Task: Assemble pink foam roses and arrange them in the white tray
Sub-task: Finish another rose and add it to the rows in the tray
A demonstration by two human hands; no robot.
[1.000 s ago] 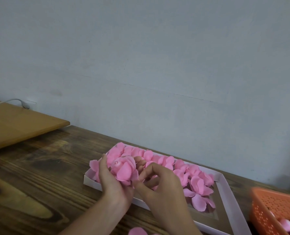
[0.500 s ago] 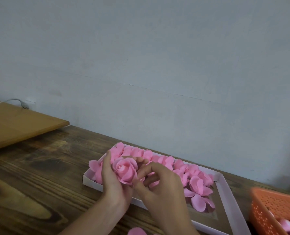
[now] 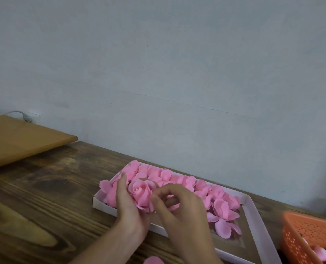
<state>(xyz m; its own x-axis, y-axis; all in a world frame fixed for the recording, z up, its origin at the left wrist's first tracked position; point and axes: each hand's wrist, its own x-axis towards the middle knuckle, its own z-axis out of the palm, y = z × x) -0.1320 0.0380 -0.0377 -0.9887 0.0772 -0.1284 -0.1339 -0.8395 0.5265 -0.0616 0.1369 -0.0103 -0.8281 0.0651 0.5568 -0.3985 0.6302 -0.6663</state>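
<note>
**Helper:** Where does everything stand?

**Me:** The wooden table (image 3: 44, 206) carries the white tray (image 3: 103, 205), and I take this tray as my mark. The orange basket (image 3: 310, 235) is to the right of the tray, apart from it, with pink pieces inside. Inside the tray, the finished roses (image 3: 187, 181) fill the far side in 1 row. The near-right part holds only some loose petals (image 3: 223, 228).

**Helper:** And your 2 hands?

**Me:** Both are over the tray's near-left corner. My left hand (image 3: 128, 206) is curled round the rose (image 3: 140, 193) from its left side, like a cup. My right hand (image 3: 179, 210) pinches 1 outer petal at the rose's right edge, between thumb and fingertips. The rose sits at that corner with its bud facing up. I cannot tell if it touches the roses behind it.

**Helper:** How do you do this step well?

**Me:** I think the foam is soft and takes marks easily, so the left hand should only support and not squeeze. The right hand should draw the petal close around the bud, so that it overlaps its neighbour, and then smooth the edge outward. My palm hides the base, so I cannot say how the petals join there. After that, the free place I judge best is in the tray's near half, beside the row.
</note>
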